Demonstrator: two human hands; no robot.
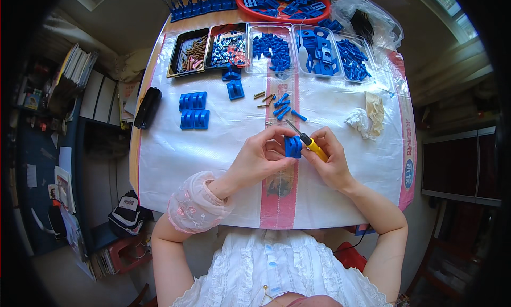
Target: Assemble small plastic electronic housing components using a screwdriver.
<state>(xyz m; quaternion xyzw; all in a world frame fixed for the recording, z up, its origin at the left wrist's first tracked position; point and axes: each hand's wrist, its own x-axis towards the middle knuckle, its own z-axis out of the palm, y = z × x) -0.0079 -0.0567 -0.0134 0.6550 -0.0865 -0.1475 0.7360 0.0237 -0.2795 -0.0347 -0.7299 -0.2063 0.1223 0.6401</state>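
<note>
Near the middle of the table my left hand [259,154] grips a small blue plastic block [291,148] between thumb and fingers. My right hand [332,163] is closed around a screwdriver [317,149] with a yellow and black handle. Its metal shaft points up and to the left, past the block's upper edge, and the tip touches nothing that I can make out. Just beyond my hands lie several loose blue plastic pegs [283,109] and brass-coloured screws [263,100]. Farther left are rows of blue blocks [194,119] and a separate blue block [235,90].
Along the far side stand a black tray of screws [184,41], a tray of nuts [213,62] and clear trays of blue parts [293,66]. Behind them is a red basin [245,10]. A black case [148,108] lies left; crumpled paper [374,114] lies right.
</note>
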